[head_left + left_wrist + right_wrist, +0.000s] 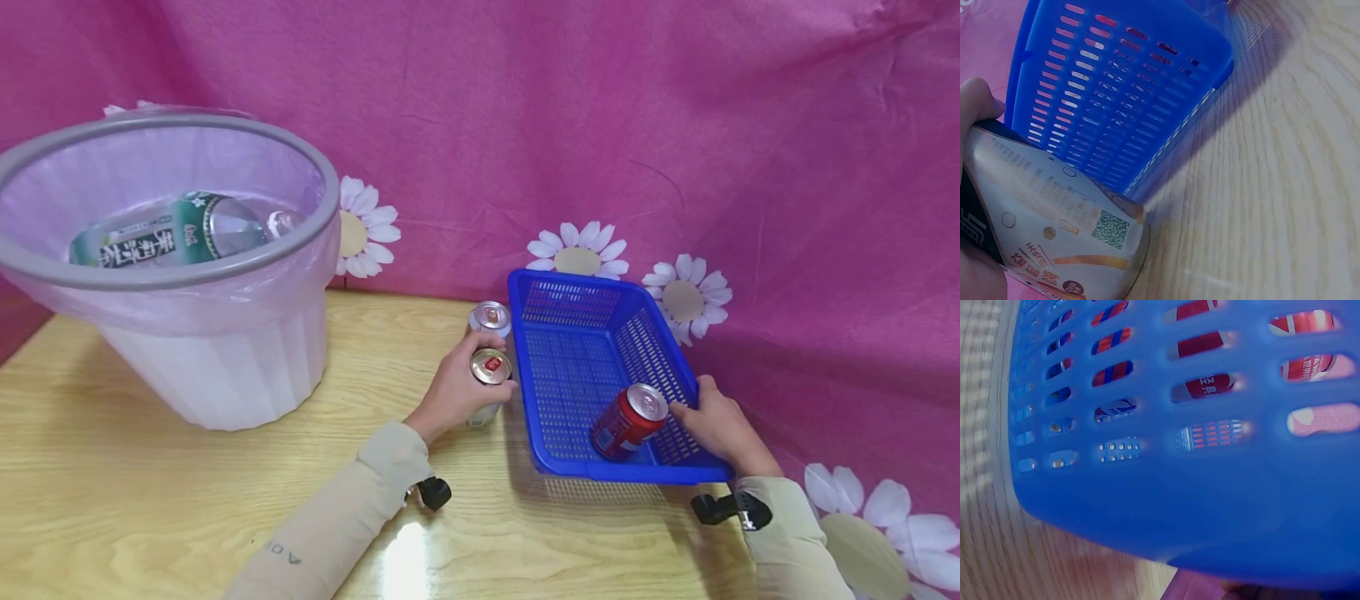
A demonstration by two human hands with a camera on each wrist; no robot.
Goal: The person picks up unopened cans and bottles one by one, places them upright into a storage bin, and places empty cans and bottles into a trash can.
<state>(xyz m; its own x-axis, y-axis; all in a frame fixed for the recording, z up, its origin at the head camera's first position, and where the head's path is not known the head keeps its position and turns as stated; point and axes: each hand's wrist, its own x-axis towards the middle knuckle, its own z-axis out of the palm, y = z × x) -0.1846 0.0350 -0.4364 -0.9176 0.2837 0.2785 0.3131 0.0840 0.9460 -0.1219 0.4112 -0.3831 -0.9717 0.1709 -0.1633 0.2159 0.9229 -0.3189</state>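
My left hand (453,387) grips a drink can (491,367) with a gold lid and red tab, thumb and fingers round its sides. The left wrist view shows this can's white and orange body (1054,212), printed with a green square code. Right behind it stands a second can (491,315) with a silver lid. To the right is a blue plastic basket (531,400), and my right hand (723,429) holds its right rim, thumb on the inner side. Inside the basket, near its front right, a red can (628,421) leans at a tilt.
A white bin (225,367) with a grey rim and a pinkish liner stands at the left of the wooden table (390,367). A plastic bottle (165,229) with a green label lies in it. Behind hangs a magenta cloth (465,125) with white flowers.
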